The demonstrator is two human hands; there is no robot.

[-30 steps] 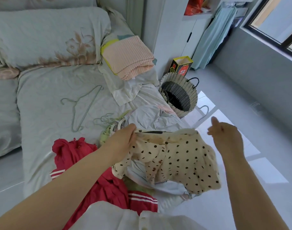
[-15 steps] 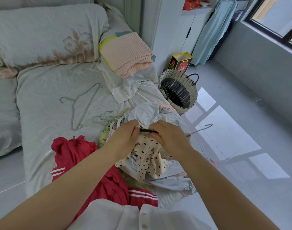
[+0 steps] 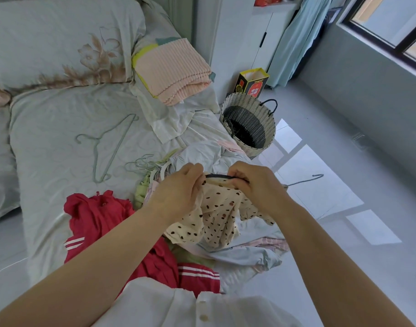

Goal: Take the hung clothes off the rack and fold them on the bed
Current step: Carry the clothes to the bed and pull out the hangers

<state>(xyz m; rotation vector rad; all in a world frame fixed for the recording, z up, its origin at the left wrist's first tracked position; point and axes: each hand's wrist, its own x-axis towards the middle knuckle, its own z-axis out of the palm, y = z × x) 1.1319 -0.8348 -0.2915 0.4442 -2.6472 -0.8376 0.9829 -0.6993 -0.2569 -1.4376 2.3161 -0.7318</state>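
A cream garment with dark dots [image 3: 216,215] hangs on a dark hanger [image 3: 220,177] above the bed's near right corner. My left hand [image 3: 178,190] pinches the garment's left shoulder at the hanger's end. My right hand [image 3: 251,182] grips the hanger's right side and the cloth there. The hanger's hook [image 3: 313,178] sticks out to the right over the floor. Under the garment lies a heap of pale blue and pink clothes [image 3: 244,253]. A red dress with white stripes [image 3: 112,223] lies crumpled to the left on the bed [image 3: 48,128].
A bare wire hanger [image 3: 107,149] lies on the sheet, with several more bunched hangers [image 3: 145,164] near the heap. A folded pink blanket [image 3: 171,69] sits by the pillows. A woven basket [image 3: 249,125] stands on the floor beside the bed, a yellow-black bag [image 3: 251,82] behind it.
My right hand came in from the open air at the right and took hold of the hanger. The dotted garment, spread wide a second ago, now hangs bunched between both hands.
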